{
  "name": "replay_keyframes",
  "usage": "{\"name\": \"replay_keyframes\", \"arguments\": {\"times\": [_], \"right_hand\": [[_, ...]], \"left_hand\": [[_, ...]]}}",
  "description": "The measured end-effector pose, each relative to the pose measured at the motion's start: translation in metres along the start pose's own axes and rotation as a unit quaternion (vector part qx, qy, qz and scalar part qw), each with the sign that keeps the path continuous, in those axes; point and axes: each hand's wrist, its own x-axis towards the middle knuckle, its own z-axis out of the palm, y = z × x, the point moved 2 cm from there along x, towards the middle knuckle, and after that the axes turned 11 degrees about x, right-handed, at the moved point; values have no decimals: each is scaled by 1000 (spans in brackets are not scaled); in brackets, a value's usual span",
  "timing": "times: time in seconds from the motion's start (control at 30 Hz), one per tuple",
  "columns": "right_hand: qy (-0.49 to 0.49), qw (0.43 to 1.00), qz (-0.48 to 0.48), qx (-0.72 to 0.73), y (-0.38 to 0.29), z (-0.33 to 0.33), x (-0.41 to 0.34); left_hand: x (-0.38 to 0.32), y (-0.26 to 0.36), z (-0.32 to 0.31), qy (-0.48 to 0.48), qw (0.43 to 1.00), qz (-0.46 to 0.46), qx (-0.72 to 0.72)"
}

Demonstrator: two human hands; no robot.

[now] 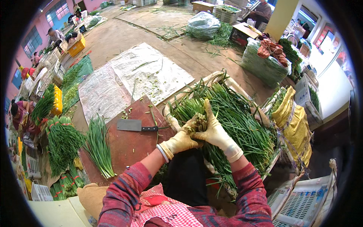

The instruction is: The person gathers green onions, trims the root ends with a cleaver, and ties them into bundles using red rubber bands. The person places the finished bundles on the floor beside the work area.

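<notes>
Both my hands wear cream-coloured gloves. Between them, over a crate, is a bunch of green stalks (202,122), its cut-looking ends facing up. My left hand (183,139) is wrapped around the near left side of the bunch. My right hand (214,130) presses the bunch from the right, palm against it, thumb and fingers spread. Beneath them a large heap of garlic chives (238,122) fills the cloth-lined crate (241,90). Left of my hands, a cleaver (136,125) lies flat on a reddish-brown board (122,147). A loose bunch of chives (99,150) rests on the board's left side.
Tied green bundles (63,139) are stacked at left, near a person (21,116). White sheets (136,73) with cut scraps cover the floor ahead. A yellow sack (293,124) and white plastic crates (302,201) stand at right. Wrapped produce (265,63) sits farther back.
</notes>
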Motion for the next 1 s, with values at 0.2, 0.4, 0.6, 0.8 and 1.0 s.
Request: {"name": "replay_keyframes", "arguments": {"times": [0.2,0.4,0.6,0.8,1.0], "right_hand": [[-1,997,60,38,5,-6,-2],[38,986,67,147,4,-13,-5],[23,999,43,13,7,-5,-2],[35,998,-1,-60,18,-2,-6],[62,990,-45,-121,24,7,-9]], "left_hand": [[1,19,1,11,975,30,218],[-2,21,-8,83,968,78,224],[2,-36,-12,33,977,0,209],[14,-52,8,-13,984,50,-169],[20,-39,13,114,906,-109,-393]]}}
